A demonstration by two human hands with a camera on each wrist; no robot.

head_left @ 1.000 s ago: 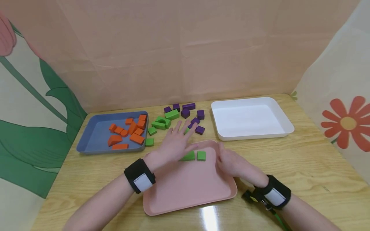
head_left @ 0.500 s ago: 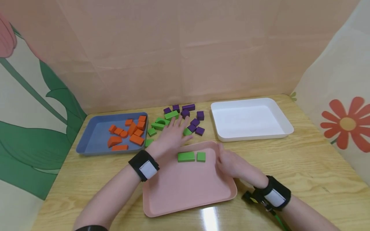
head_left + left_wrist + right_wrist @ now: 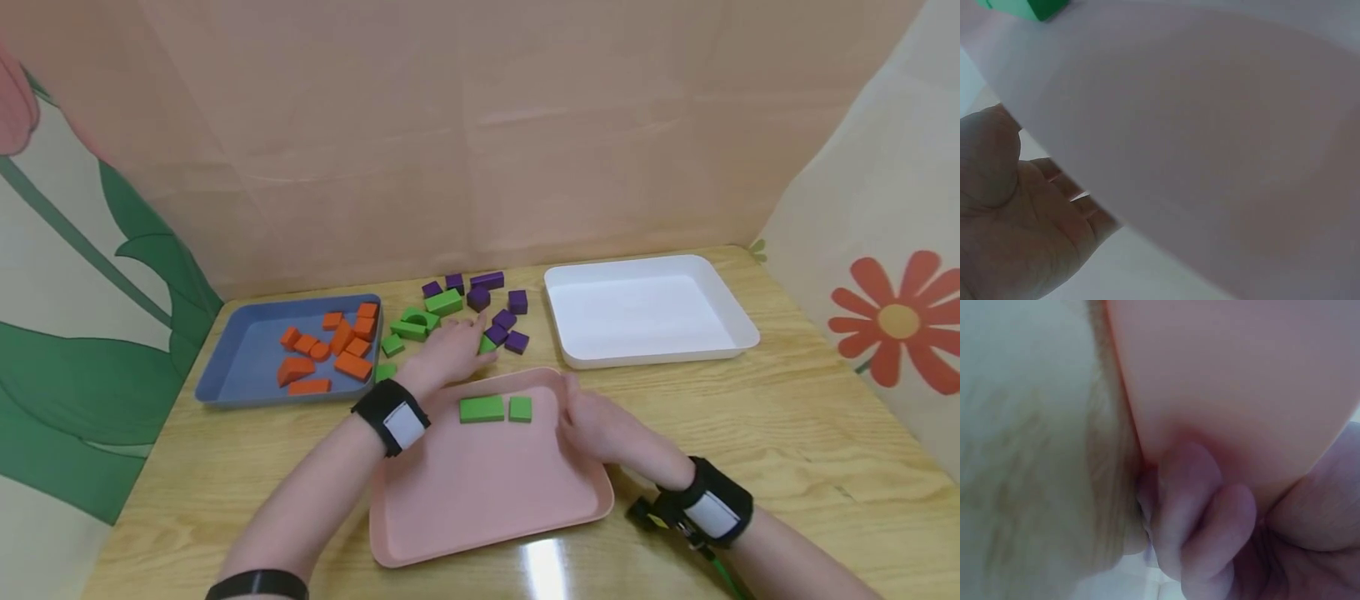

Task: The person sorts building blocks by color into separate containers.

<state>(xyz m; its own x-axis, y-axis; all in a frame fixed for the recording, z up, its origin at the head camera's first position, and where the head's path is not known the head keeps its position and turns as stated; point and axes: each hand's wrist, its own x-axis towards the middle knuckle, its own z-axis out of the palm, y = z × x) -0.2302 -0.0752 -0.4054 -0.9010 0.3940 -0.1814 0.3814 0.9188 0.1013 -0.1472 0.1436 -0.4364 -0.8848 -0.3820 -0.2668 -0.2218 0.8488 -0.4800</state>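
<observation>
My left hand (image 3: pixel 450 350) reaches over the far rim of the pink tray (image 3: pixel 487 492), fingers bent down, thumb and index finger on either side of a green block (image 3: pixel 487 344). The left wrist view shows its palm (image 3: pixel 1029 231), with the fingertips hidden behind the tray's edge. My right hand (image 3: pixel 596 421) grips the tray's right wall. Fingers (image 3: pixel 1188 487) curl against the outside of that wall in the right wrist view. Inside the tray lie a long green block (image 3: pixel 482 409) and a square green block (image 3: pixel 520 409).
A blue tray (image 3: pixel 243 367) with several orange blocks (image 3: pixel 352 365) stands at the left. Loose green blocks (image 3: pixel 408 331) and purple blocks (image 3: pixel 478 298) are spread on the wooden table behind the pink tray. At the right back is a white tray (image 3: pixel 648 312).
My left hand has moved from above the pink tray out to the loose blocks, and its spread fingers have bent downward. The right hand keeps its hold on the tray.
</observation>
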